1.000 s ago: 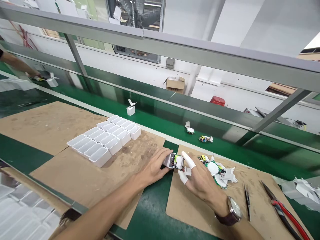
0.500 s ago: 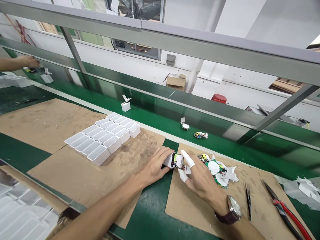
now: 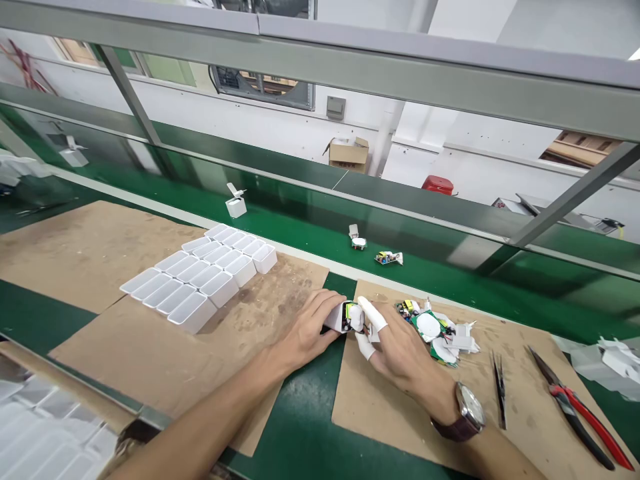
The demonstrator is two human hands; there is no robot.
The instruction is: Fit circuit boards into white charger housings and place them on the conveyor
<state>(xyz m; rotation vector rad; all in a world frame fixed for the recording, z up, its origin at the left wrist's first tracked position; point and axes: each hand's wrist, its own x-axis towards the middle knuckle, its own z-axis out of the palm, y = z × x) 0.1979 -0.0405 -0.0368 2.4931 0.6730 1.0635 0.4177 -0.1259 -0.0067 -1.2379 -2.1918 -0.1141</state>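
Note:
My left hand [image 3: 313, 323] is closed around a small white plastic case [image 3: 336, 318], held on its side with the open end facing right. At that opening sits a circuit board [image 3: 354, 316] with yellow and white parts, partly inside the case. My right hand [image 3: 395, 343] pinches the board's outer end between thumb and index finger, both in white finger cots. A small white piece [image 3: 373, 333] shows by the right fingers. Both hands are over the green strip between two cardboard sheets. Just right of my right hand lies a pile of circuit boards [image 3: 429, 327] with white discs.
Rows of white cases [image 3: 200, 273] stand on the left cardboard [image 3: 240, 347]. Tweezers [image 3: 499, 390] and red-handled pliers [image 3: 575, 407] lie at right. Ahead, a green belt [image 3: 295, 240] carries a case [image 3: 236, 207] and boards [image 3: 389, 257]. A box of cases [image 3: 45, 427] is at lower left.
The items on the green belt have shifted left. Another person's hand at the far left has gone out of view. My hands keep nearly the same hold; the view has tilted slightly.

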